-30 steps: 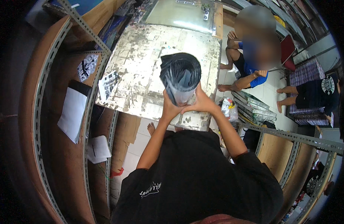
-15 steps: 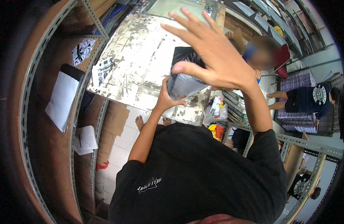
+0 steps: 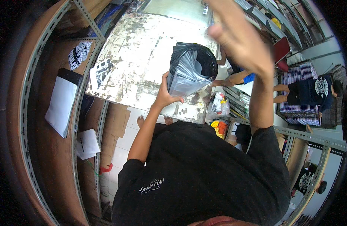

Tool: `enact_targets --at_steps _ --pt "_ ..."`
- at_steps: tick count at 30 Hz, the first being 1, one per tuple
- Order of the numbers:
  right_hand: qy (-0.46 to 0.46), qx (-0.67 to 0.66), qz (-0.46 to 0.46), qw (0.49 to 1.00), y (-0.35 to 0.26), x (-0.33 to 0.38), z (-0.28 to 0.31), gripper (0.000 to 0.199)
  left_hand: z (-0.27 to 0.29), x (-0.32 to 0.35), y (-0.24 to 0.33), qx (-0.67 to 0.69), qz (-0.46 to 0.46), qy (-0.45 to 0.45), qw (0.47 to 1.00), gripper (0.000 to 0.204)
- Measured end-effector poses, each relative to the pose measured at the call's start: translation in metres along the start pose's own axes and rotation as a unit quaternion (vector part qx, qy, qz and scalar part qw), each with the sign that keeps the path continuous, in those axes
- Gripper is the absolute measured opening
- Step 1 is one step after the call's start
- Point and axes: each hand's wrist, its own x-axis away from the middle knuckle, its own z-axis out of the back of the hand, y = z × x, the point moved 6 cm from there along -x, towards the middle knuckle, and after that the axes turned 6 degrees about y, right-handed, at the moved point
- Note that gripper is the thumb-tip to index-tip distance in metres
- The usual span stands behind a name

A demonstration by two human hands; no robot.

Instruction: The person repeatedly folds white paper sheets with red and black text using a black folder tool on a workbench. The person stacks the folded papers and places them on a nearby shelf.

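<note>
On the worktable [image 3: 143, 49] stands a thick bundle of thin plastic sheets or bags [image 3: 186, 77], black on one side and silvery grey on the other. Its upper part bends over to the right, and the layered edges fan apart. My left hand [image 3: 167, 95] grips the near left side of the bundle, thumb along the lower front and fingers round the left edge. Raised above and to the right of it is my right hand [image 3: 243, 39], smeared by motion, thumb apart from the fingers and nothing in it. The two do not appear to touch.
Metal-framed shelves [image 3: 73, 150] with a stack of white paper [image 3: 61, 103] stand at left. A black-and-white printed sheet [image 3: 100, 74] lies on the table's left edge. A clear plastic bag [image 3: 219, 104] sits right of the table. One person [image 3: 319, 92] is at far right; another is partly hidden behind my right hand.
My right hand has moved up and to the right, off the bundle, which now shows fully with its top curled over. The left hand keeps its grip.
</note>
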Motion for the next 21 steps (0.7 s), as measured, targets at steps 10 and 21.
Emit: enact_targets --at_steps 10,21 --pt "-0.150 0.061 0.008 0.987 -0.003 0.047 -0.077 0.085 -0.041 0.022 0.005 -0.034 -0.015 0.053 0.998 0.153" --pt "-0.178 0.064 0.004 0.982 0.002 0.055 -0.084 0.099 -0.023 0.005 -0.019 -0.024 0.067 -0.069 0.995 0.163"
